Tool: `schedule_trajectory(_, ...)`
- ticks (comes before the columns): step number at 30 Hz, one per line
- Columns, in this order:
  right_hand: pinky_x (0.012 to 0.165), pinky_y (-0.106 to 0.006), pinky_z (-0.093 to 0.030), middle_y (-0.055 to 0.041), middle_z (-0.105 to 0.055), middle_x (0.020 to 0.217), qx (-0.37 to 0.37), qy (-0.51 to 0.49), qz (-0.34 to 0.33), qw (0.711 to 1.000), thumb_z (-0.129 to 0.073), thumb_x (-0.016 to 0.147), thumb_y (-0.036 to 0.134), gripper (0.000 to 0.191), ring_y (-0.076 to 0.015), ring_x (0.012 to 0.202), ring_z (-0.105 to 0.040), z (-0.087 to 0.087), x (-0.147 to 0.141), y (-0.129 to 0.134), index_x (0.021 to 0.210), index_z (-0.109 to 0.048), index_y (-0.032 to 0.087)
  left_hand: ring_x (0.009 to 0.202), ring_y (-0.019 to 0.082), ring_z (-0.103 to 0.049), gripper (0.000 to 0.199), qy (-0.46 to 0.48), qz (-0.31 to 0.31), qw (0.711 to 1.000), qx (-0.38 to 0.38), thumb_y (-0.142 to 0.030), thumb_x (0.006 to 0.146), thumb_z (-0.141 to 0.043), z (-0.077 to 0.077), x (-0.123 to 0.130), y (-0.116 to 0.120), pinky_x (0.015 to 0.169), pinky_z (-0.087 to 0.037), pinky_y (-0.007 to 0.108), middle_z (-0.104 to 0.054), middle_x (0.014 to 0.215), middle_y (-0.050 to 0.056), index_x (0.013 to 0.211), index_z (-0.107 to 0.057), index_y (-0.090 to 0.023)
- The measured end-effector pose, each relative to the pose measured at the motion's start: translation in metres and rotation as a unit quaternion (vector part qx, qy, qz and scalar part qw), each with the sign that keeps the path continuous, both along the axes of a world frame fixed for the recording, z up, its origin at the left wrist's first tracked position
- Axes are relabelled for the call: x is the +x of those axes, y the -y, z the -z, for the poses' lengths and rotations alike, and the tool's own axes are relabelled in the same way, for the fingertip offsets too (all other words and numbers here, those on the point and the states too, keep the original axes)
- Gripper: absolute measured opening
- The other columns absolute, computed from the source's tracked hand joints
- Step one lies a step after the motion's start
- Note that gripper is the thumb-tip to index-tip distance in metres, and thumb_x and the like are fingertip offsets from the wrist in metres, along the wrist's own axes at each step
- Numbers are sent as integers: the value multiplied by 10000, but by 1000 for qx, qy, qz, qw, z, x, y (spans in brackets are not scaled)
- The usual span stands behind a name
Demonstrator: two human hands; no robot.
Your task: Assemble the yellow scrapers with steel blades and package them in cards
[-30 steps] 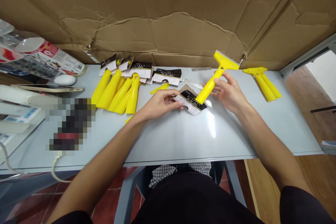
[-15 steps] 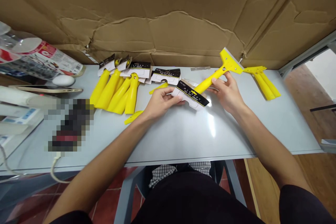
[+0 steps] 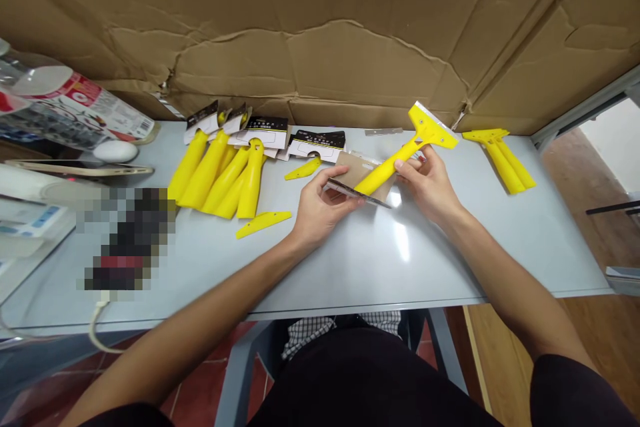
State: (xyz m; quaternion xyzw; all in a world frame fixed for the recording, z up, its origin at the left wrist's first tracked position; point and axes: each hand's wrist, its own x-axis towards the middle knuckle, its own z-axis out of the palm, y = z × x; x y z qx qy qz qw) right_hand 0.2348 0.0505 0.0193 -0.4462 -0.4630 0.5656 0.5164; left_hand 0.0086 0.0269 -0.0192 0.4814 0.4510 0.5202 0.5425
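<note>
My right hand (image 3: pixel 431 181) is closed on the yellow handle of a scraper (image 3: pixel 407 153), whose wide head with a metal blade edge points up and away. My left hand (image 3: pixel 324 207) grips a folded header card (image 3: pixel 354 170) by its left side. The card's plain brown inside shows, and the end of the scraper handle lies over it, between its two flaps. Left of my left hand lie two loose yellow blade-clamp pieces (image 3: pixel 263 223). Farther left is a heap of yellow scraper handles (image 3: pixel 220 177), some with header cards on them.
A stack of black-and-white header cards (image 3: pixel 317 143) lies at the back, near a thin metal strip (image 3: pixel 383 132). More yellow scrapers (image 3: pixel 503 160) rest at the right. Bottles (image 3: pixel 90 103), a white mouse (image 3: pixel 115 151) and a phone (image 3: pixel 80 167) crowd the left. A cardboard wall (image 3: pixel 320 33) stands behind.
My left hand has turned the card so its printed face points down and its brown inside shows. The scraper has shifted slightly down and left, its handle end now over the card.
</note>
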Motion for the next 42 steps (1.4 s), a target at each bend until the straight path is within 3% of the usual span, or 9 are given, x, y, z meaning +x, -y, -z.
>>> schedule_trajectory(4,993,-446,-606,38,-777,884,-5,9,-21,1000,-908,827,449,468,-237,916,-783,0,-5,4,1123,-566,328,960,249,-754,634,-26,-15,999,35,-311,615,-1010,-1,2,2,870,-653,434,-766,1076,52,1126,-644,-228)
schedule_trajectory(9,956,-437,-630,-20,-801,1005,-1,29,-50,998,-942,774,498,545,-255,1005,-778,-3,-8,8,1152,-616,281,1036,270,-740,510,-36,-7,999,41,-318,670,-989,-9,3,2,925,-628,431,-789,1083,63,1051,-669,-207)
schedule_trajectory(12,767,-337,-625,-30,-768,1079,-4,-7,-5,1000,-921,788,532,465,-223,1006,-742,-8,-1,1,1080,-671,270,1043,269,-740,525,-3,9,1000,23,-307,664,-989,-9,6,3,949,-617,431,-790,1102,62,1069,-672,-202)
schedule_trajectory(15,575,-263,-522,-10,-730,1016,-18,-74,76,994,-932,763,525,429,-152,798,-659,-13,12,-10,989,-675,266,1048,262,-741,549,48,23,999,-11,-307,652,-993,-3,9,3,970,-605,432,-782,1112,54,1071,-654,-204)
schedule_trajectory(21,573,-265,-483,-14,-739,931,-3,-55,100,993,-983,683,453,438,-120,694,-605,-14,22,-17,905,-672,240,1073,279,-723,673,-56,28,998,-4,-302,604,-1004,-2,3,4,962,-593,454,-762,1134,48,1179,-662,-233)
schedule_trajectory(25,592,-286,-475,3,-716,845,15,-33,87,996,-984,697,474,455,-124,674,-604,-14,17,-12,825,-614,243,1067,285,-748,741,-97,97,990,30,-311,647,-996,-9,0,9,1003,-592,493,-785,1137,52,1292,-634,-266)
schedule_trajectory(32,646,-323,-516,14,-711,765,26,4,65,998,-965,715,515,445,-137,639,-618,-5,8,-7,804,-619,249,1155,299,-734,607,-194,207,955,88,-231,725,-916,-15,1,15,1020,-592,515,-751,1297,68,1263,-637,-268)
schedule_trajectory(40,715,-337,-544,-5,-724,820,18,69,-23,997,-866,796,688,482,-183,751,-652,4,-3,1,859,-689,244,1198,320,-719,635,-148,103,981,71,-358,750,-941,-17,-4,7,1118,-541,570,-759,1254,73,1287,-612,-269)
schedule_trajectory(42,740,-351,-534,-7,-716,807,26,106,-57,992,-784,861,734,506,-196,763,-648,5,-6,4,869,-723,232,1268,333,-683,713,-153,66,982,90,-385,727,-963,-18,-6,5,1155,-513,575,-720,1357,83,1336,-605,-289)
